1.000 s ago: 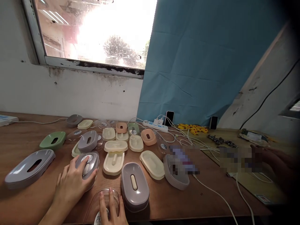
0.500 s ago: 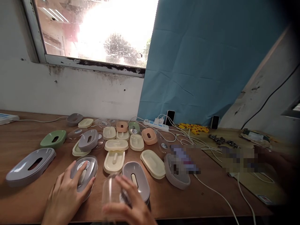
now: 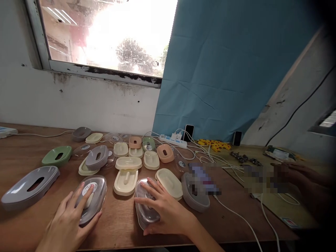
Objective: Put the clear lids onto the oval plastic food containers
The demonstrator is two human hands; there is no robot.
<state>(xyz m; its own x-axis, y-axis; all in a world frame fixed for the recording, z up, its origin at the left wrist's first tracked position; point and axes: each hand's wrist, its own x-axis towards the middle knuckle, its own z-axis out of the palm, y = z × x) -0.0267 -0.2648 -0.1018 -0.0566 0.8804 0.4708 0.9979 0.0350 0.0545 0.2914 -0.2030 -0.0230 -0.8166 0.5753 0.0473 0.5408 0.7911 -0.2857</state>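
My left hand [image 3: 69, 217] is laid over a grey rounded box with a clear lid [image 3: 97, 190], its fingers on top and its thumb along the right side. A round white label and a cream piece show in the middle of that box. To the right, my right hand [image 3: 162, 206] spans a second grey box with a clear lid [image 3: 143, 210], thumb at the near edge and fingertips over the top. Its label is partly hidden under the fingers. Between and behind them lie a cream base with a raised ridge [image 3: 126, 182] and a cream oval base [image 3: 169, 183].
Grey slotted shells [image 3: 18, 190], a green one [image 3: 57, 155] and peach ones [image 3: 165, 153] lie around, with clear lids [image 3: 82, 150]. White cables, a power strip [image 3: 173, 141] and a phone [image 3: 188, 133] are at the back. Another person's hand [image 3: 291, 175] is at the right.
My right hand has brought the clear lid, held left of the grey box before, onto that box and now presses over it. My left hand stays on its box.
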